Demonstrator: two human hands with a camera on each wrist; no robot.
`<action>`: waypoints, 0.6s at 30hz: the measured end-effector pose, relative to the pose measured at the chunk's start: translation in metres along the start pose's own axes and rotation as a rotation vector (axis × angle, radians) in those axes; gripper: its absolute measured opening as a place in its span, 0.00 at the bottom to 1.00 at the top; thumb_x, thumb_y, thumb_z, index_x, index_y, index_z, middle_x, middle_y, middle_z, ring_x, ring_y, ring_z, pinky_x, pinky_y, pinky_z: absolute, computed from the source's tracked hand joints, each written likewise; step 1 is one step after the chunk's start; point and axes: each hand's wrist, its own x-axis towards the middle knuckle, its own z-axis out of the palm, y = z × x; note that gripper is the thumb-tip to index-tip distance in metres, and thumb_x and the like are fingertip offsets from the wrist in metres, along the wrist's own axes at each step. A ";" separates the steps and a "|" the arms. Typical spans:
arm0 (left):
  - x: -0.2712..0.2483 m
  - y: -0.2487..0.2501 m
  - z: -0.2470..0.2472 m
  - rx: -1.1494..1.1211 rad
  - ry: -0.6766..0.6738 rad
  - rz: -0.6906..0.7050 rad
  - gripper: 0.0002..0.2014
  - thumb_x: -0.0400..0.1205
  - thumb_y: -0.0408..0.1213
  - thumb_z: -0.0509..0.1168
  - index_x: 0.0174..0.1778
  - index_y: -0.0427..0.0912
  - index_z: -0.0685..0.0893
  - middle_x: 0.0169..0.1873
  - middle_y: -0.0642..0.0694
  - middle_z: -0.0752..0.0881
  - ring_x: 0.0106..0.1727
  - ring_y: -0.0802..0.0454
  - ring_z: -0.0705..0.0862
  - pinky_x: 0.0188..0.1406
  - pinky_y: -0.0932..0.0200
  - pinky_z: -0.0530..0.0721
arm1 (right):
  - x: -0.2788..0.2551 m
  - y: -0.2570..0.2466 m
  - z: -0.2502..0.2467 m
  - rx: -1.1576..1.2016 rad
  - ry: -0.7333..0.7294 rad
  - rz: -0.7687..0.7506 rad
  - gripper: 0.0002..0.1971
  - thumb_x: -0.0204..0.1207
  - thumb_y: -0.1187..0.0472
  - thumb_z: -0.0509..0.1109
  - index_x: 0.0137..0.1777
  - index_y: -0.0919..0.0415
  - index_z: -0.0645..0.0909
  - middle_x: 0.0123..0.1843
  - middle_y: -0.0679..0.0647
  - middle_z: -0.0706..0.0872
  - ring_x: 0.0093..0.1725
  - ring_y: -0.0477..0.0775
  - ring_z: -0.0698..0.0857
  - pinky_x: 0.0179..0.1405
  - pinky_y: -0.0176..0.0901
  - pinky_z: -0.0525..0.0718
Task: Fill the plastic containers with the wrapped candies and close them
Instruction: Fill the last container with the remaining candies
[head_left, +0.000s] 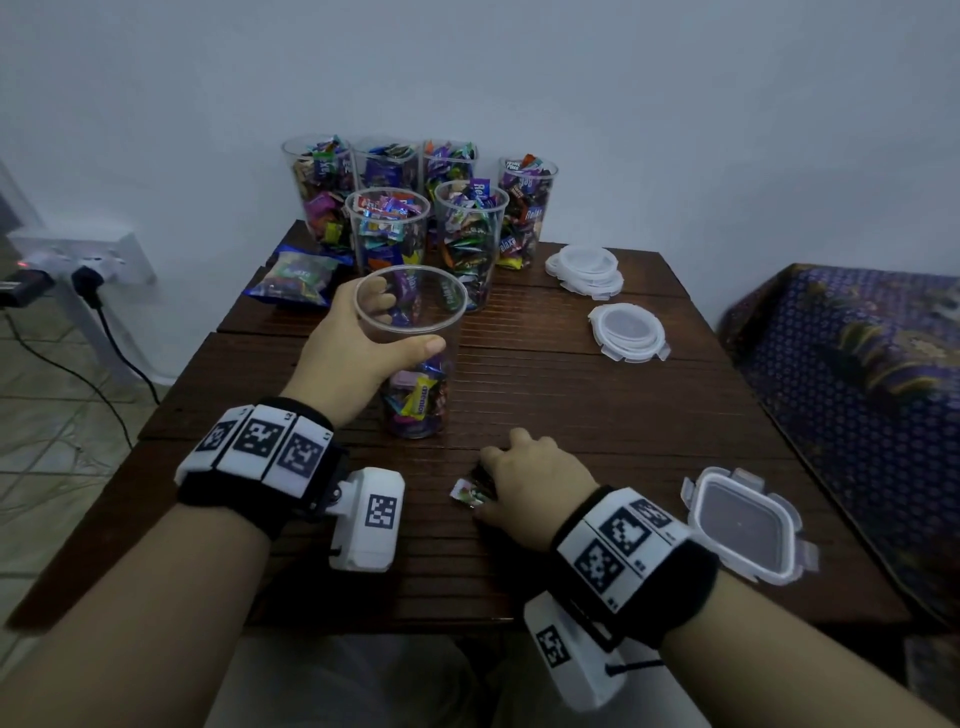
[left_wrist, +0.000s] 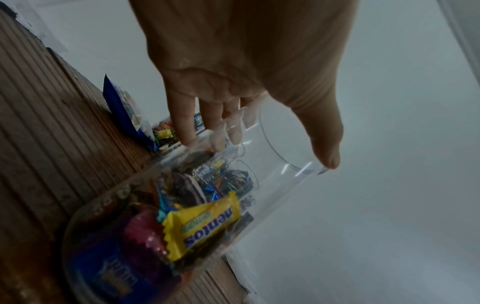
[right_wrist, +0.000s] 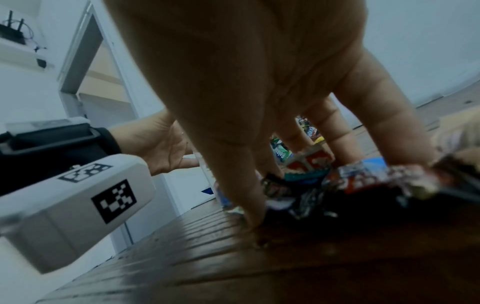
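Left hand (head_left: 347, 347): wrapped around upper part of clear plastic container (head_left: 415, 364), thumb on near side of rim, fingers on far side; container upright on surface (head_left: 597, 415), mid-surface.
Container contents: wrapped candies (left_wrist: 202, 222) fill bottom part only, yellow Mentos wrapper visible; no lid on.
Right hand (head_left: 535, 486): palm down near front-centre of surface, fingers curled down over small heap of loose candies (right_wrist: 350, 181); thumb tip on wood; one wrapper (head_left: 467, 492) sticks out at left of hand. Gathering grip on heap, lift not visible.
Filled containers (head_left: 415, 208): six at back edge against wall, all packed with candies, all uncovered.
Candy bag (head_left: 298, 278): blue, back-left, beside filled containers.
Round lids (head_left: 587, 270): stacked toward back-right; another round lid pile (head_left: 628, 332) just in front.
Square lid (head_left: 743, 525): front-right, near right edge.
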 end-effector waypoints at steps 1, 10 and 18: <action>0.000 0.000 0.000 0.000 -0.002 0.001 0.40 0.56 0.53 0.79 0.63 0.57 0.69 0.57 0.61 0.78 0.64 0.56 0.79 0.69 0.47 0.77 | 0.001 -0.001 0.000 0.011 0.009 -0.005 0.24 0.81 0.51 0.62 0.75 0.56 0.67 0.71 0.60 0.68 0.68 0.64 0.71 0.61 0.52 0.76; -0.002 0.002 0.000 0.018 -0.006 0.001 0.44 0.52 0.60 0.77 0.63 0.57 0.69 0.57 0.61 0.78 0.64 0.56 0.79 0.69 0.47 0.77 | 0.002 0.000 -0.001 0.053 0.068 -0.028 0.19 0.80 0.66 0.59 0.72 0.61 0.70 0.67 0.61 0.72 0.65 0.66 0.75 0.57 0.51 0.78; -0.006 0.005 0.001 0.011 -0.013 -0.015 0.46 0.52 0.58 0.83 0.64 0.56 0.69 0.56 0.62 0.77 0.64 0.56 0.78 0.69 0.46 0.76 | 0.004 0.021 -0.019 0.128 0.079 0.015 0.16 0.78 0.70 0.60 0.63 0.61 0.78 0.64 0.61 0.80 0.63 0.61 0.80 0.58 0.46 0.78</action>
